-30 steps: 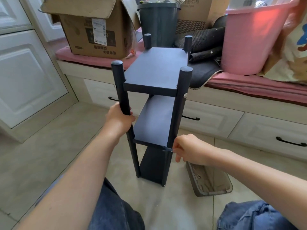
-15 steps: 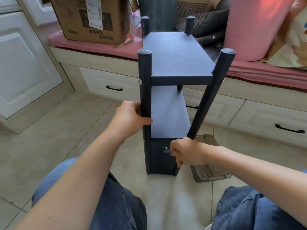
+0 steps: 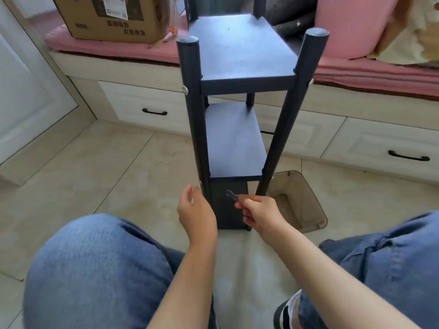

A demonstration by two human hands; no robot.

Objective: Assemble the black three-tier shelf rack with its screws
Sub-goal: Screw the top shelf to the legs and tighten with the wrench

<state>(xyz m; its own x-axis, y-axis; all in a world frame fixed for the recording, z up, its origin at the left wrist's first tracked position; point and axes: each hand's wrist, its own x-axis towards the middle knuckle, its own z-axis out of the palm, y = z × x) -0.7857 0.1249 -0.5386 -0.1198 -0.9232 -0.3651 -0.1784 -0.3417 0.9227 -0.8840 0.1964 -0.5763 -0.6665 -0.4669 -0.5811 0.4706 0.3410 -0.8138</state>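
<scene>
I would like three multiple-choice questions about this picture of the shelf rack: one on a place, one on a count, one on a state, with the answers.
1. Where is the translucent bin?
A. on the floor, right of the rack
B. on the top shelf
C. on the pink cushion

2. How many shelves show on the rack?
A. one
B. five
C. three

3. What is the right hand doing?
A. resting flat on the floor
B. pinching a small wrench
C. gripping the cardboard box

Answers: 1 A, it stands on the tiles beside the right front post. 2 C, top, middle and bottom boards. 3 B, the wrench sticks out from its fingertips.
</scene>
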